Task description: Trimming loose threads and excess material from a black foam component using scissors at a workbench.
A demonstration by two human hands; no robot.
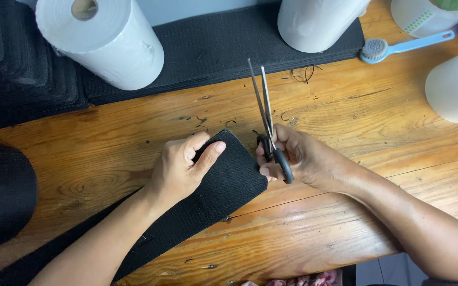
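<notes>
Scissors (pixel 267 124) sit gripped in the right hand (pixel 298 156), blades nearly shut and pointing away, just off the black elastic band (pixel 213 193). Left hand (pixel 178 169) presses the band's rounded end flat on the wooden table (pixel 345 122). Seemingly between snips; the next cut calls for opening the blades onto the band's edge.

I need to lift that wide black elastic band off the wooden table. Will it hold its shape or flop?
The wide black woven elastic band probably flops: it lies flat along the wooden table. Its knit texture suggests grip, not slipperiness. The left hand pins it flat, hinting it is light and shifts easily.
</notes>
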